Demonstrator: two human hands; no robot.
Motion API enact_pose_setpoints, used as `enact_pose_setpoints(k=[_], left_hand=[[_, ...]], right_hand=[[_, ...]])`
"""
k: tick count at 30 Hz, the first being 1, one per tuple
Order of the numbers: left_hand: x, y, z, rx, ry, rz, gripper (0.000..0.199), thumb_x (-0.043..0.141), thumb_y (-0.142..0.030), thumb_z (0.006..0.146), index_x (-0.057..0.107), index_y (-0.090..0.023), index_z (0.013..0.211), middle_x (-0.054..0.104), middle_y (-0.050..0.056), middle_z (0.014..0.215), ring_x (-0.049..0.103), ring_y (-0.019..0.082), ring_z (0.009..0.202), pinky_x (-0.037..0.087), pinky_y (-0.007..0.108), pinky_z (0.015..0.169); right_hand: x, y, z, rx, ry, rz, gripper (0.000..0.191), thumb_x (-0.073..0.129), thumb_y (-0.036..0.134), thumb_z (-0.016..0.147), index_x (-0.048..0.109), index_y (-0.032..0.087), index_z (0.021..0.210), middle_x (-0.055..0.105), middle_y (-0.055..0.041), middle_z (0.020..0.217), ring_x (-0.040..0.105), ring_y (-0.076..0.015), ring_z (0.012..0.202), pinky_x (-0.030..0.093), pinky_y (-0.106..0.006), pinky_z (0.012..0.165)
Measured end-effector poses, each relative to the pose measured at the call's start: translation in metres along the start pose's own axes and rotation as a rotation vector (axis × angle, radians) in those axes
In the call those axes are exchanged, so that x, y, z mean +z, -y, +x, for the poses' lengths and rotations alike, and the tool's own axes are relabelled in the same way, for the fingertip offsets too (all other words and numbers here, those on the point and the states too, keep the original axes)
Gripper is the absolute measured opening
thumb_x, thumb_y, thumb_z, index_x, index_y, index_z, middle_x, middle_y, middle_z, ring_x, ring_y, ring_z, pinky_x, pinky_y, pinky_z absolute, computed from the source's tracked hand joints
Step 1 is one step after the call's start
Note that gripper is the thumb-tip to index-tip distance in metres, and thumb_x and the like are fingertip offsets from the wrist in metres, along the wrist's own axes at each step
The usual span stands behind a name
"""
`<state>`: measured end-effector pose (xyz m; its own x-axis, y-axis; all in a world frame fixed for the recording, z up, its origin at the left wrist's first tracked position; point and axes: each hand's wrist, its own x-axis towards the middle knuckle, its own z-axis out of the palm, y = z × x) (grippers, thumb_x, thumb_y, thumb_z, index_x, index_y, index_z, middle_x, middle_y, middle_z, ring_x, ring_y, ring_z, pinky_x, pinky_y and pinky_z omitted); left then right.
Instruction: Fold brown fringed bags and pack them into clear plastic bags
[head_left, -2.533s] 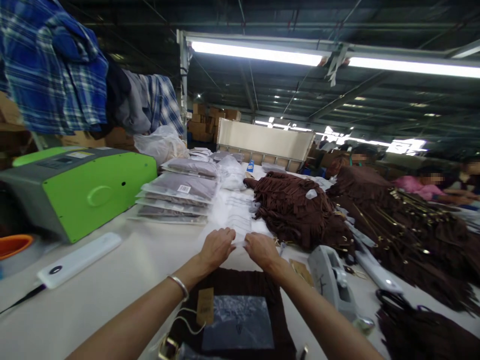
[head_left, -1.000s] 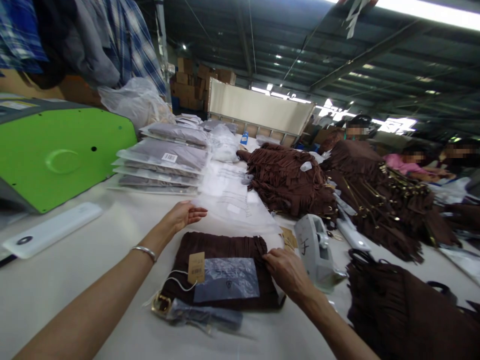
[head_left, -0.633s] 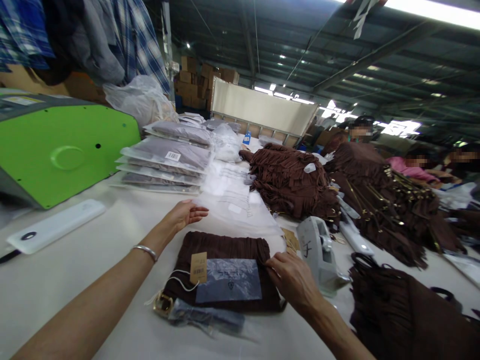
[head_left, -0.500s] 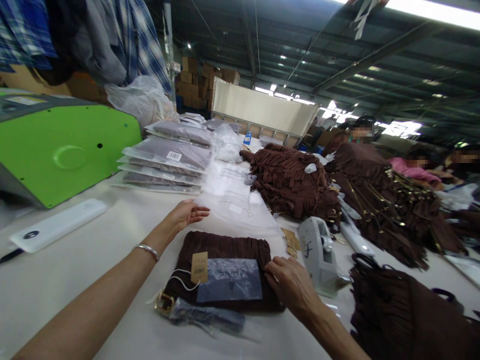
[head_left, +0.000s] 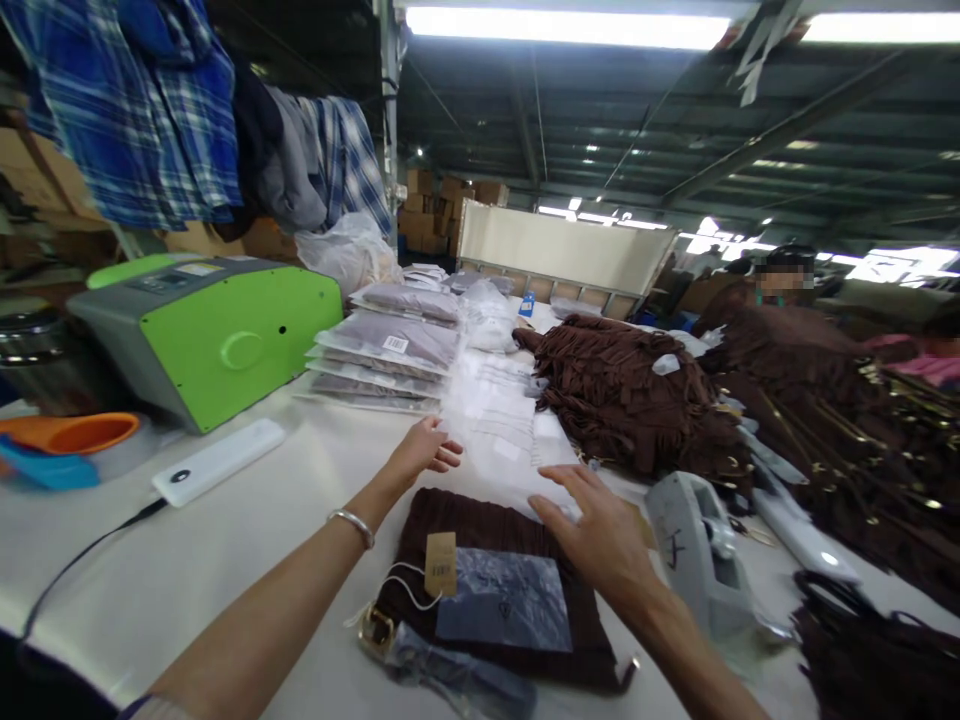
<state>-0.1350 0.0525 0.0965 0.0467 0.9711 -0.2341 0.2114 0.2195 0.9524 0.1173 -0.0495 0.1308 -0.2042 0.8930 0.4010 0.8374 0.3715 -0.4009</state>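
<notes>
A brown fringed bag (head_left: 480,525) lies folded on the white table in front of me. On top of it rest a kraft hang tag (head_left: 441,565) on white string and a dark plastic packet (head_left: 506,605). Along its near edge are a gold buckle (head_left: 375,632) and a strap wrapped in plastic (head_left: 457,672). My left hand (head_left: 426,450), with a silver bangle on the wrist, is just beyond the bag near the clear plastic bags (head_left: 502,430), fingers loosely bent and holding nothing. My right hand (head_left: 596,525) hovers over the bag's right side, thumb and fingers apart.
A tape dispenser (head_left: 690,560) stands right of my hand. Behind it are piled brown fringed bags (head_left: 630,400). At left are a green machine (head_left: 247,350), a corded white device (head_left: 221,460) and a stack of packed bags (head_left: 382,355). A person (head_left: 784,290) is at back right.
My right hand has let go of the bag's right edge and lifted forward, fingers spreading. My left hand stays near the plastic bags. The view has turned left and up.
</notes>
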Motion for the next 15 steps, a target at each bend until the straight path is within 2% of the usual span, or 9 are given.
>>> enact_pose_setpoints(k=[2, 4, 7, 11, 15], left_hand=[[0.004, -0.007, -0.003, 0.049, -0.016, 0.145, 0.027, 0.04, -0.016, 0.089, 0.041, -0.015, 0.116, 0.072, 0.012, 0.092, 0.07, 0.016, 0.062, 0.048, 0.02, 0.049], [0.006, -0.013, -0.008, 0.113, -0.047, 0.304, 0.028, 0.04, -0.014, 0.087, 0.044, -0.016, 0.115, 0.072, 0.008, 0.084, 0.069, 0.016, 0.059, 0.048, 0.021, 0.051], [0.006, -0.021, -0.019, 0.229, -0.132, 0.56, 0.026, 0.043, -0.014, 0.088, 0.05, -0.019, 0.112, 0.07, 0.005, 0.076, 0.069, 0.018, 0.061, 0.049, 0.026, 0.061], [0.001, -0.023, -0.032, 0.329, -0.253, 0.874, 0.029, 0.048, -0.018, 0.089, 0.053, -0.021, 0.117, 0.071, 0.013, 0.09, 0.069, 0.029, 0.089, 0.048, 0.037, 0.078], [-0.006, -0.016, -0.033, 0.363, -0.269, 1.069, 0.035, 0.05, -0.016, 0.088, 0.053, -0.02, 0.123, 0.071, 0.016, 0.093, 0.069, 0.033, 0.093, 0.048, 0.04, 0.079]], right_hand=[[0.02, 0.025, 0.025, -0.032, -0.029, 0.013, 0.036, 0.057, 0.037, 0.088, 0.06, 0.022, 0.121, 0.063, -0.0083, 0.123, 0.057, -0.0241, 0.114, 0.043, -0.036, 0.1], [0.039, 0.045, 0.049, -0.06, 0.008, -0.012, 0.044, 0.059, 0.035, 0.086, 0.055, 0.02, 0.127, 0.061, -0.0085, 0.126, 0.055, -0.0237, 0.117, 0.043, -0.035, 0.099], [0.063, 0.062, 0.076, -0.05, 0.08, -0.066, 0.042, 0.056, 0.03, 0.087, 0.054, 0.021, 0.128, 0.061, -0.0087, 0.125, 0.055, -0.0239, 0.116, 0.045, -0.035, 0.094], [0.075, 0.06, 0.091, -0.034, 0.13, -0.083, 0.038, 0.055, 0.019, 0.085, 0.06, 0.021, 0.122, 0.065, -0.0098, 0.119, 0.059, -0.0249, 0.111, 0.046, -0.035, 0.09], [0.075, 0.05, 0.087, -0.06, 0.204, -0.039, 0.045, 0.065, 0.032, 0.081, 0.061, 0.022, 0.124, 0.067, -0.0066, 0.12, 0.062, -0.0234, 0.109, 0.046, -0.033, 0.093]])
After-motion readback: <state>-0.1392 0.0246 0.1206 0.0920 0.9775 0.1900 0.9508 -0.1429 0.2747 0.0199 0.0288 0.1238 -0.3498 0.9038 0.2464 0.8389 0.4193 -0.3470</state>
